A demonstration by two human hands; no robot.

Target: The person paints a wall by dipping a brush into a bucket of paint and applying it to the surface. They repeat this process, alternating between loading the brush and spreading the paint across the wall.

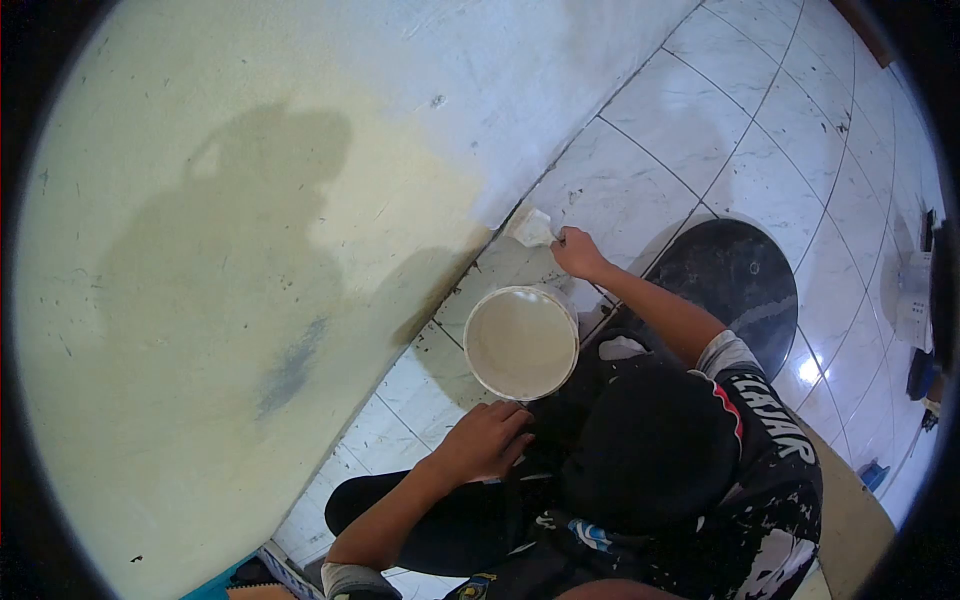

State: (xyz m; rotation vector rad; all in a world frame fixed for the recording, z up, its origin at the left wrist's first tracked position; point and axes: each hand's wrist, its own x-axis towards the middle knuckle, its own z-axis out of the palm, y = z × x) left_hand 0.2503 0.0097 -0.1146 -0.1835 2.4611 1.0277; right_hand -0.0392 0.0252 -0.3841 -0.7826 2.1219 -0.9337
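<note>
The wall [220,300] is showing cream-yellow at nine o'clock, paling to greyish white toward twelve, with a blue-grey smudge. The floor tiles [760,130] at two o'clock are gleaming marbled white with dark grout lines. The white bucket [521,342] is holding cream paint. The brush [530,228] in the right hand [578,252] is looking whitish. The black shirt [770,470] is carrying white spatter and lettering.

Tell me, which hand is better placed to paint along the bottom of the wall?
Probably right. The right hand holds the brush at the foot of the wall, beside the paint bucket. The left hand rests empty on the leg.
</note>
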